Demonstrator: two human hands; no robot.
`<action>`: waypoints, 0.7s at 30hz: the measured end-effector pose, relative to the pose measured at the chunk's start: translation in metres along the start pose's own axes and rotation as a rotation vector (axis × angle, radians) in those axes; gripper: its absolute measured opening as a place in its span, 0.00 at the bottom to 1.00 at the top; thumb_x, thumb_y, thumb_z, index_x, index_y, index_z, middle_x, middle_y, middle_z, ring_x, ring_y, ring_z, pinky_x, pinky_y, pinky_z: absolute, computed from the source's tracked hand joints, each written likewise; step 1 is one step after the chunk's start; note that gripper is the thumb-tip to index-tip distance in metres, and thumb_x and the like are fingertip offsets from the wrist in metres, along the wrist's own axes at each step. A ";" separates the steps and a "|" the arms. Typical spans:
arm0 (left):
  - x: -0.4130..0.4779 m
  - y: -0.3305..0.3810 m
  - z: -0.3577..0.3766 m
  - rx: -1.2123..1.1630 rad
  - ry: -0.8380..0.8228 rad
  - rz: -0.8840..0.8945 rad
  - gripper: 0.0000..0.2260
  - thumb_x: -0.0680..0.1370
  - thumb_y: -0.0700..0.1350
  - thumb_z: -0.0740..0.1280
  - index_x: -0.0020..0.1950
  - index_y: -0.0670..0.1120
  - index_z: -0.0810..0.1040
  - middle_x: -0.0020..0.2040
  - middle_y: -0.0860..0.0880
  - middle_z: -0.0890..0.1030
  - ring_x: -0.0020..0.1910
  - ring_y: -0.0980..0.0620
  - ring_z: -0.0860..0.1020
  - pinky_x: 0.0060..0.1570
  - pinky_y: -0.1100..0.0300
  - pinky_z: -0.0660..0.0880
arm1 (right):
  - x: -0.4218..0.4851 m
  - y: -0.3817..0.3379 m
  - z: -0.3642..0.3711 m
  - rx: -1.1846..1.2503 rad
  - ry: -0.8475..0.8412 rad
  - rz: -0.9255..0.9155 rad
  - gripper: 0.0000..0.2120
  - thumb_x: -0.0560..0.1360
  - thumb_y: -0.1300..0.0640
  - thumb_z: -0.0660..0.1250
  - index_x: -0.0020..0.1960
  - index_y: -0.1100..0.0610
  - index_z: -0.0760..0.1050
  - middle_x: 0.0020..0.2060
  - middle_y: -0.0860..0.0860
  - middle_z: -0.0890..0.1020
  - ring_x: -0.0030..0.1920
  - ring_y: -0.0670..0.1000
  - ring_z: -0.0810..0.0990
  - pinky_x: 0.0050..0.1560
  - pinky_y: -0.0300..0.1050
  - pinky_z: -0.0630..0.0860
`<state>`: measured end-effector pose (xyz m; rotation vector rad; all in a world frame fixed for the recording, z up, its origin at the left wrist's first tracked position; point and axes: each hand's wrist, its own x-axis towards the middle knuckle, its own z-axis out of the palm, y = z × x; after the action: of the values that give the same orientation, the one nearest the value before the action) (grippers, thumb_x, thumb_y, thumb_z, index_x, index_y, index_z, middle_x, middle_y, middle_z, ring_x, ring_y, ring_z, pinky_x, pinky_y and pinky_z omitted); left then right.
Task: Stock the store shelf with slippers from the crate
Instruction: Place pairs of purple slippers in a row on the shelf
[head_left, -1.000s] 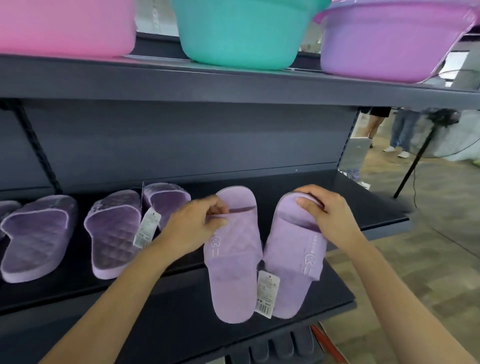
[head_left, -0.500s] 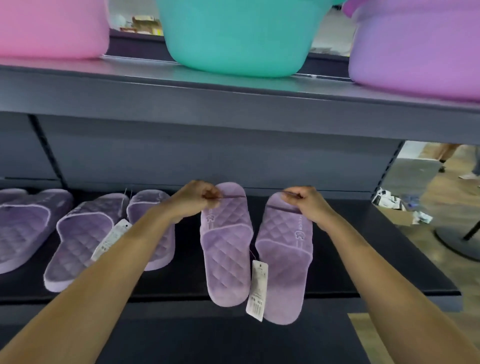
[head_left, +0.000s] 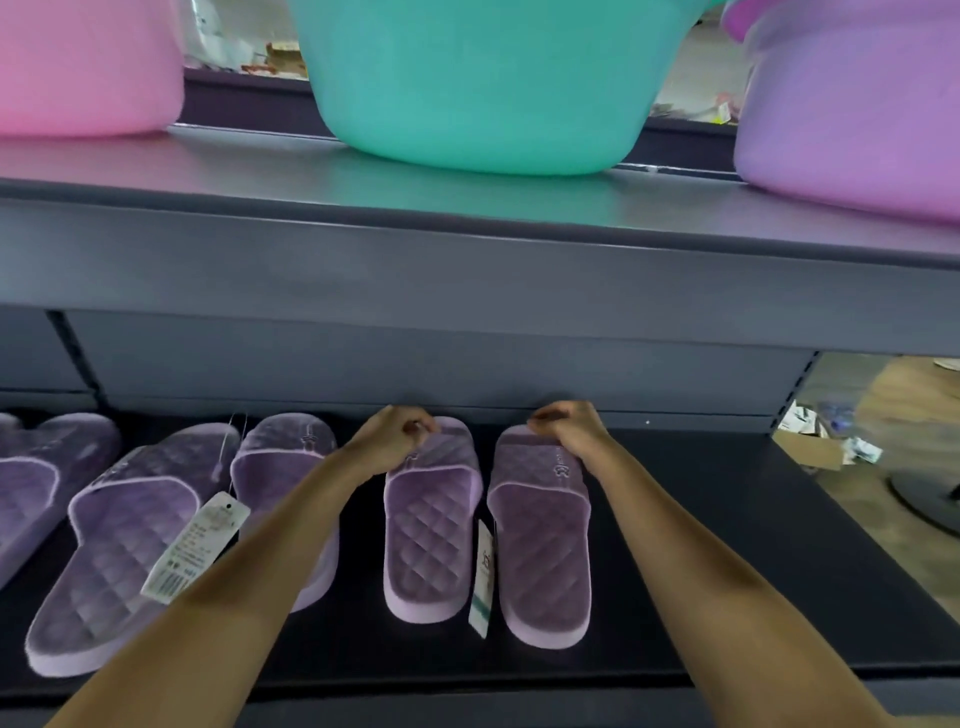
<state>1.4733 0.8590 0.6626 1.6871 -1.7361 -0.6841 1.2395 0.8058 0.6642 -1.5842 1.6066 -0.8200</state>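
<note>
A pair of lilac quilted slippers lies flat on the dark shelf (head_left: 727, 571), toes toward the back wall. My left hand (head_left: 395, 441) grips the toe end of the left slipper (head_left: 431, 540). My right hand (head_left: 569, 428) grips the toe end of the right slipper (head_left: 545, 551). A white price tag (head_left: 482, 577) hangs between the two. The crate is out of view.
Another lilac pair (head_left: 156, 535) with a tag lies to the left, and part of a further slipper (head_left: 31, 483) shows at the far left. Pink (head_left: 88, 67), teal (head_left: 488, 83) and purple (head_left: 852, 104) basins stand on the upper shelf. Floor and a cardboard box (head_left: 810, 447) lie to the right.
Both hands have pushed the pair further back onto the shelf, from overhanging the front edge to lying fully on it. My view has moved closer and lower.
</note>
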 end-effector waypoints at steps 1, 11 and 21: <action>0.002 -0.003 0.000 0.002 0.005 -0.008 0.12 0.76 0.32 0.59 0.48 0.40 0.81 0.31 0.49 0.75 0.29 0.54 0.69 0.32 0.63 0.66 | 0.001 0.002 0.003 0.011 0.023 0.006 0.08 0.71 0.60 0.71 0.50 0.59 0.81 0.49 0.56 0.83 0.51 0.54 0.80 0.54 0.46 0.75; -0.019 0.002 -0.002 0.036 0.057 0.036 0.11 0.78 0.40 0.63 0.59 0.40 0.77 0.51 0.45 0.79 0.45 0.53 0.75 0.41 0.66 0.67 | -0.028 0.003 0.007 -0.259 0.061 -0.245 0.13 0.76 0.51 0.64 0.59 0.53 0.77 0.54 0.49 0.81 0.54 0.50 0.79 0.53 0.44 0.75; -0.112 0.004 -0.015 0.228 0.149 0.149 0.28 0.70 0.61 0.59 0.64 0.46 0.72 0.61 0.48 0.75 0.61 0.50 0.73 0.60 0.53 0.71 | -0.100 0.006 0.001 -0.607 0.096 -0.573 0.19 0.76 0.48 0.63 0.65 0.53 0.71 0.61 0.51 0.76 0.60 0.53 0.75 0.59 0.49 0.69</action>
<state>1.4814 0.9715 0.6678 1.6881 -1.8655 -0.2948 1.2351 0.9062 0.6645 -2.5471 1.5682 -0.7274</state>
